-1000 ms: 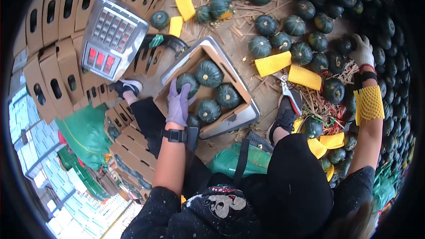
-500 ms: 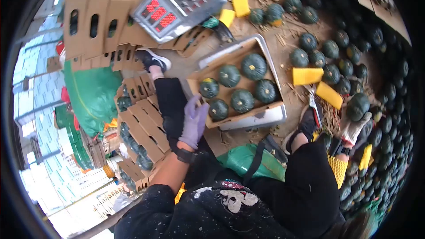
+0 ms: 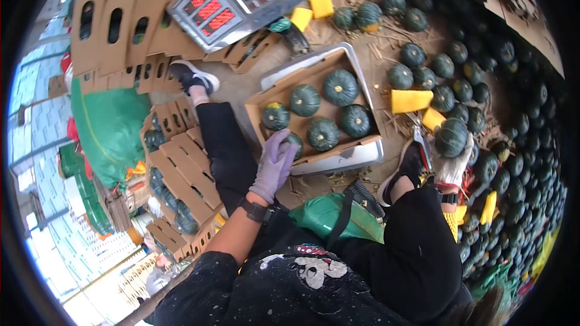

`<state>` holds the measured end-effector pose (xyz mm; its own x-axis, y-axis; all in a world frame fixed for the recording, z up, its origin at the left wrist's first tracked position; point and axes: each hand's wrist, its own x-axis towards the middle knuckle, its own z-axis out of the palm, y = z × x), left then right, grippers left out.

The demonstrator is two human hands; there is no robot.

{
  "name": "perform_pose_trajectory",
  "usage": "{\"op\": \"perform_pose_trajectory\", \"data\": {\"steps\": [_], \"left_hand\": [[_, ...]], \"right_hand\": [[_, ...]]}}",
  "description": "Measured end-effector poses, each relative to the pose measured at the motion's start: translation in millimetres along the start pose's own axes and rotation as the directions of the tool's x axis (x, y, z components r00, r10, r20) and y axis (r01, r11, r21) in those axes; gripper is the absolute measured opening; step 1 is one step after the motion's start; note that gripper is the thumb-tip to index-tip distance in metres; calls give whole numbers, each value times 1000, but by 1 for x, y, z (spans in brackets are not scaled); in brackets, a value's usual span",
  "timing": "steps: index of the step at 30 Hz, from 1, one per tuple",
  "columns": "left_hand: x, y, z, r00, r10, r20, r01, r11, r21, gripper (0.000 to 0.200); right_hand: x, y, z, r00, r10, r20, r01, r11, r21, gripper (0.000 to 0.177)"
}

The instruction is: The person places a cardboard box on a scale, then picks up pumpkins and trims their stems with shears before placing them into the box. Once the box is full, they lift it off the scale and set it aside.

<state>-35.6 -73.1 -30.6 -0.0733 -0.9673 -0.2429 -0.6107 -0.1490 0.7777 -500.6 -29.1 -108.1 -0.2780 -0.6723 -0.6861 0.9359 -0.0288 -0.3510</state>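
My left hand (image 3: 275, 166), in a pale purple glove, is at the near left corner of a cardboard box (image 3: 313, 158). Its fingers are apart and overlap a dark green pumpkin (image 3: 295, 143) lying in that corner. Several more pumpkins (image 3: 341, 87) sit in the box, which rests on a silver scale platform (image 3: 362, 160). At the right, my right hand (image 3: 453, 172), in a white glove, grips a round striped green pumpkin (image 3: 451, 137) from below. Red-handled shears (image 3: 425, 148) lie beside my right shoe, close to that pumpkin.
A scale display with red digits (image 3: 208, 12) stands at the upper left among folded cartons (image 3: 112, 24). A large heap of pumpkins (image 3: 519, 193) fills the right side. Yellow foam pieces (image 3: 412, 101) and loose pumpkins (image 3: 412, 54) lie on the floor. A green sack (image 3: 112, 133) is at the left.
My right hand has brought its pumpkin leftward, nearer the box and my right shoe. My left hand has moved up against the box's corner, over the pumpkin there.
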Motion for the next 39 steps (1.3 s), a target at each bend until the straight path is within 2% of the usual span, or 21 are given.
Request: {"op": "perform_pose_trajectory", "data": {"steps": [2,3,4,6,7,9,10,12,13,15,19,22,23,25,27,29,33,34,36,38,39], "left_hand": [[1,11,6,997,-78,4,77,980,-185,41],[3,17,3,995,-99,26,101,992,-72,41],[6,30,3,985,-163,48,168,978,-122,41],[10,18,11,1000,-1,20,0,999,50,42],[15,22,17,996,-72,42,76,994,-80,44],[24,47,25,996,45,78,-58,983,174,45],[28,51,32,990,70,121,-96,970,224,48],[34,51,43,969,147,198,-209,916,342,54],[36,48,50,949,197,246,-284,871,400,57],[39,48,63,932,228,282,-326,868,375,65],[42,50,75,958,162,235,-255,854,453,68],[43,46,77,955,164,246,-265,843,469,65],[44,37,77,950,191,247,-293,821,491,64],[43,37,79,955,178,238,-279,817,504,61],[43,32,78,948,206,244,-306,804,510,60],[44,27,79,942,231,244,-328,791,516,59],[44,26,82,941,258,218,-337,769,543,57],[45,25,81,944,252,215,-330,767,550,57],[45,22,81,941,265,212,-339,755,561,57],[45,22,81,936,282,212,-352,745,567,57],[45,22,81,932,294,213,-363,735,572,57]], "right_hand": [[-4,2,3,997,-68,-21,67,996,-52,51],[-5,3,3,992,-120,-32,117,990,-85,49],[-5,5,7,982,-173,-81,159,975,-155,48],[-5,-6,15,928,-334,-166,295,929,-223,46],[-8,-12,17,965,-219,-143,205,972,-112,44],[-11,-11,18,998,53,-29,-50,994,99,40],[-9,-9,18,999,45,-12,-44,995,93,42],[8,-10,15,979,189,-77,-160,946,284,47],[6,-8,17,996,73,-45,-64,981,183,49],[-2,-13,29,994,106,-9,-99,949,301,53],[3,-7,11,936,70,344,-175,942,286,60],[13,-9,9,983,-159,97,142,977,159,65],[1,-27,25,956,-242,166,215,962,167,49],[16,-54,14,914,-385,124,370,920,128,48],[22,-87,13,872,-488,-37,489,866,105,49],[21,-116,9,807,-586,-79,581,810,-74,51],[-14,-146,-1,828,-559,-47,515,790,-334,59],[-16,-153,-22,781,-624,-4,550,692,-468,63],[-47,-170,-43,615,-782,-100,479,471,-741,66],[-71,-188,-67,337,-914,-226,351,345,-870,72],[-79,-199,-109,131,-977,-170,0,171,-985,77]]}}
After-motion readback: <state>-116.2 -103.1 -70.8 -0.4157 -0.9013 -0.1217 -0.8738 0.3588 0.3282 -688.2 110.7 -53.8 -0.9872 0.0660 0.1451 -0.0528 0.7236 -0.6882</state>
